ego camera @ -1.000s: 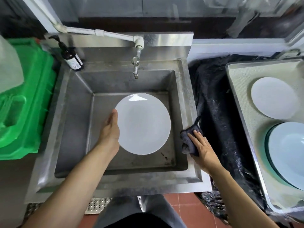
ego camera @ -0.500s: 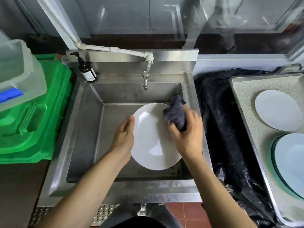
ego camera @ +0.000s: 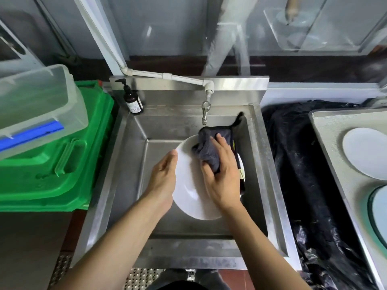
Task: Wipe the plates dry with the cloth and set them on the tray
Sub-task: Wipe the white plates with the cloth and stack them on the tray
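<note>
A white plate is held tilted over the steel sink. My left hand holds its left rim, thumb on the front face. My right hand presses a dark grey cloth against the plate's upper right face, thumb and fingers gripping the cloth. Part of the cloth hangs behind the plate's right edge. On the right stands a tray carrying a white plate and a pale blue plate at the frame edge.
A tap hangs over the sink just above the cloth. A dark soap bottle stands at the sink's back left corner. Green crates with a clear tub sit left. Black plastic sheeting lies between sink and tray.
My right hand took the cloth from the sink's right rim and brought it onto the plate. My left hand lifted and tilted the plate; the cloth now lies spread over its upper right.
</note>
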`<action>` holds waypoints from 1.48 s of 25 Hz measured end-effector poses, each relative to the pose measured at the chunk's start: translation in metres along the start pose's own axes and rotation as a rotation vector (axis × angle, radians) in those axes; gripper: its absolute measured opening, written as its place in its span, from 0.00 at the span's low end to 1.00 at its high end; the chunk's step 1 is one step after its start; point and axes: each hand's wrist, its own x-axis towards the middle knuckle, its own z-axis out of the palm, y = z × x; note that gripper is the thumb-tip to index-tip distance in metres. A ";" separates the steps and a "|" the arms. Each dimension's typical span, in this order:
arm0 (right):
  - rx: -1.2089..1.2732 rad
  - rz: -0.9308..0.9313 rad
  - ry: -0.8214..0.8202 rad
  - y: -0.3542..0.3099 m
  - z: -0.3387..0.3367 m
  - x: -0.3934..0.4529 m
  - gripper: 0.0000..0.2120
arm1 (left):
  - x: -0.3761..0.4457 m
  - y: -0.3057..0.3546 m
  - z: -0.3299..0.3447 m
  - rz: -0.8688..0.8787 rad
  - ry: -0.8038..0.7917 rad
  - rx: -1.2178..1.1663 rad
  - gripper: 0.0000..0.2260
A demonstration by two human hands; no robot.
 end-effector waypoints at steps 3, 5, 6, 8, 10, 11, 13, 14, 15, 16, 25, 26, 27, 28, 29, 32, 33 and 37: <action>0.082 0.025 -0.023 -0.020 0.016 -0.001 0.28 | -0.001 0.009 -0.004 -0.026 -0.006 -0.001 0.13; 0.118 -0.113 -0.142 -0.028 0.030 -0.013 0.28 | 0.000 0.016 -0.008 -0.027 -0.026 -0.033 0.11; 0.109 -0.151 -0.161 -0.027 0.031 -0.013 0.29 | -0.002 0.019 -0.012 -0.017 -0.041 -0.038 0.10; 0.073 -0.102 -0.073 -0.020 0.028 -0.002 0.29 | -0.004 0.020 -0.018 0.001 -0.031 -0.025 0.10; 0.076 0.040 0.035 -0.017 0.027 0.006 0.28 | -0.003 0.017 -0.021 -0.003 -0.026 -0.013 0.09; 0.106 0.066 0.036 -0.021 0.030 0.006 0.28 | -0.003 0.018 -0.022 -0.003 -0.029 -0.009 0.09; 0.164 -0.002 -0.064 -0.031 0.042 -0.005 0.28 | 0.001 0.022 -0.021 -0.004 -0.037 -0.036 0.10; 0.181 -0.054 -0.124 -0.034 0.048 -0.014 0.28 | 0.003 0.024 -0.022 -0.002 -0.041 -0.059 0.11; 0.182 -0.087 -0.156 -0.034 0.050 -0.020 0.28 | 0.004 0.025 -0.024 0.000 -0.046 -0.072 0.11; 0.172 -0.096 -0.149 -0.030 0.049 -0.020 0.28 | 0.003 0.026 -0.026 0.009 -0.048 -0.075 0.11; 0.230 -0.004 -0.107 -0.047 0.052 -0.018 0.26 | 0.013 0.033 -0.022 -0.047 0.008 -0.134 0.12; 0.227 -0.017 -0.126 -0.049 0.054 -0.026 0.25 | 0.016 0.037 -0.024 -0.074 0.023 -0.187 0.12; 0.224 -0.027 -0.145 -0.049 0.055 -0.034 0.25 | 0.019 0.039 -0.027 -0.095 0.034 -0.237 0.13; 0.214 -0.045 -0.167 -0.049 0.055 -0.042 0.26 | 0.020 0.040 -0.030 -0.102 0.042 -0.261 0.13; 0.200 -0.067 -0.187 -0.047 0.054 -0.049 0.27 | 0.021 0.041 -0.031 -0.093 0.048 -0.249 0.12; 0.117 -0.087 -0.195 -0.035 0.047 -0.060 0.27 | 0.023 0.037 -0.031 -0.067 0.093 -0.172 0.08; 0.092 -0.063 -0.169 -0.029 0.044 -0.060 0.27 | 0.023 0.037 -0.032 -0.058 0.122 -0.156 0.09; 0.055 0.202 0.045 -0.002 0.027 -0.045 0.27 | 0.020 0.034 -0.038 -0.050 0.089 -0.079 0.14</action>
